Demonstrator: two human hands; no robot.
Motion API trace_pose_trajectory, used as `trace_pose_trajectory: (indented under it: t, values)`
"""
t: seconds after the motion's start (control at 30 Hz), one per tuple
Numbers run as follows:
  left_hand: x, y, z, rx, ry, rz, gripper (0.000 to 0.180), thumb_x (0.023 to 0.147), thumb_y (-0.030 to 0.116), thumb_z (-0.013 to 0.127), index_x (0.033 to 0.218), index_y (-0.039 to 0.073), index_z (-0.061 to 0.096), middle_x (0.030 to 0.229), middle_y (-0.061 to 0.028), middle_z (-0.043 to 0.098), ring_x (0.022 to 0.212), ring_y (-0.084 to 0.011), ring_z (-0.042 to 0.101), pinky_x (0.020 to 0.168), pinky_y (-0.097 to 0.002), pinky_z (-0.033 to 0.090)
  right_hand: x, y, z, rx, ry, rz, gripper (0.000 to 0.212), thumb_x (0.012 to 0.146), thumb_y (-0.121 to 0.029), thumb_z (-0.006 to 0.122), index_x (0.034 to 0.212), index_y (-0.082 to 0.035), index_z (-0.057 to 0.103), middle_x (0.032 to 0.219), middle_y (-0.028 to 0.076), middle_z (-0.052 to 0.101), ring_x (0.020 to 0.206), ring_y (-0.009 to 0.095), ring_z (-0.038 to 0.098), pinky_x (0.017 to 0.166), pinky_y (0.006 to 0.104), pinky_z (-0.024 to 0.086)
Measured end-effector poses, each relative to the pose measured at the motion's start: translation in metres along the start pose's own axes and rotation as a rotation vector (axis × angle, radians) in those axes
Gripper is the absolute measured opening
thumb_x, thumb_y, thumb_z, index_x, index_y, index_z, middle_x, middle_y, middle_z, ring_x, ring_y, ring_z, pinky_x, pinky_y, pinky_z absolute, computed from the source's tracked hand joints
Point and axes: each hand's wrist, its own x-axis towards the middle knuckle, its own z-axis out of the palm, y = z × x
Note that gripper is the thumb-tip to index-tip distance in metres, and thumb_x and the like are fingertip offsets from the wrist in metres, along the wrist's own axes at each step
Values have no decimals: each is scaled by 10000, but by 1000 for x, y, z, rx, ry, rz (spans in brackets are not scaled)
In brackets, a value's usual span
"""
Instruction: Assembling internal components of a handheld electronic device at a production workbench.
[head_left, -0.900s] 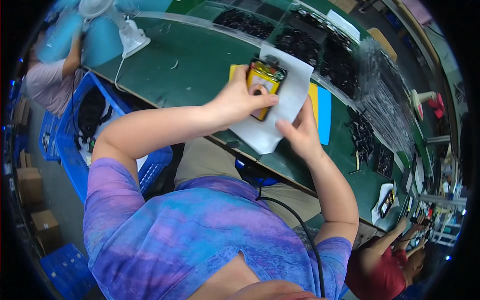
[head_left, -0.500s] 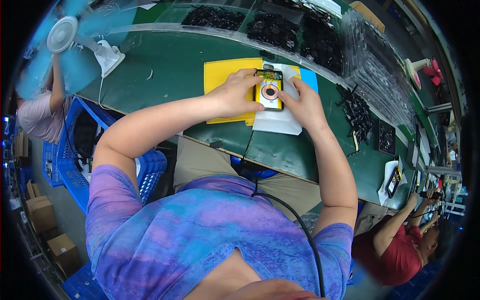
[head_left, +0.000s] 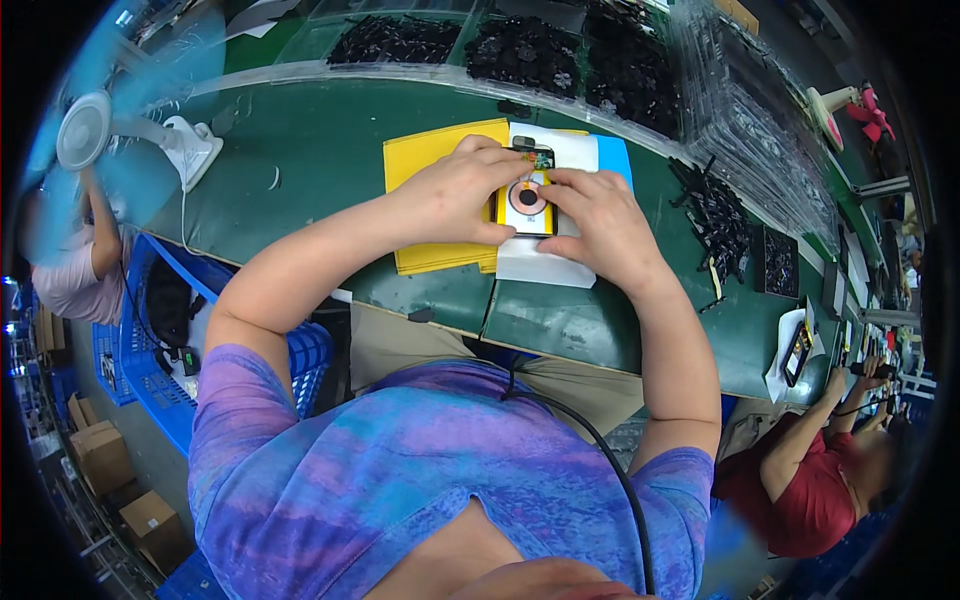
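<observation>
Got both hands on an opened-up phone (head_left: 528, 217), yellow along the edges, copper ring (head_left: 528, 197) facing up. Left hand (head_left: 450, 198) about half open along the left side, thumb down by the lower corner, fingers reaching toward the top end. Right hand (head_left: 605, 222) half curled on the other side, fingertips over the phone's edge, thumb near the bottom corner. Can't tell if actually gripping or just steadying with either one.

Lying under the phone, a white sheet (head_left: 548, 268), with a yellow sheet (head_left: 420, 158) to the left and a blue sheet (head_left: 613, 152) to the right. All on a green bench (head_left: 310, 200).

Further out, black parts (head_left: 525, 55) in trays at the back, a heap of black strips (head_left: 712, 222) on the right, then a small black tray (head_left: 777, 262). Over left, a fan (head_left: 84, 130) and a blue crate (head_left: 170, 400).
</observation>
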Motion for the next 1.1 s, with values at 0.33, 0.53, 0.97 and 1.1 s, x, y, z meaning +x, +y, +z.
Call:
trace_pose_trajectory:
  t: [0.33,0.53,0.97,1.1]
  values:
    - [0,-9,9,-169,403,175,543,877,-17,673,1398,83,553,1218,-135,686,1054,-286,679,926,-380,543,8,-9,-6,79,447,-139,335,791,-124,803,1095,-55,681,973,95,724,818,275,685,794,389,548]
    - [10,-10,17,-1099,150,-391,612,975,93,654,1505,18,357,1163,-111,686,898,-118,676,569,-230,533,20,0,9,699,311,503,350,961,-127,676,1283,1,627,1033,130,692,763,160,665,714,293,550]
    - [8,-30,16,-1420,163,-467,638,1036,421,524,1531,59,349,1171,-116,668,825,-140,684,605,-230,522,5,-14,-6,318,313,-114,359,733,-46,783,1083,-101,723,1095,69,694,980,265,659,829,387,532]
    - [8,-26,8,-1145,349,-332,525,983,136,658,1462,55,460,1044,-47,709,801,-73,640,692,-230,553,2,-11,-10,106,124,-338,355,655,-71,784,997,-157,742,1055,7,703,947,244,659,791,373,519]
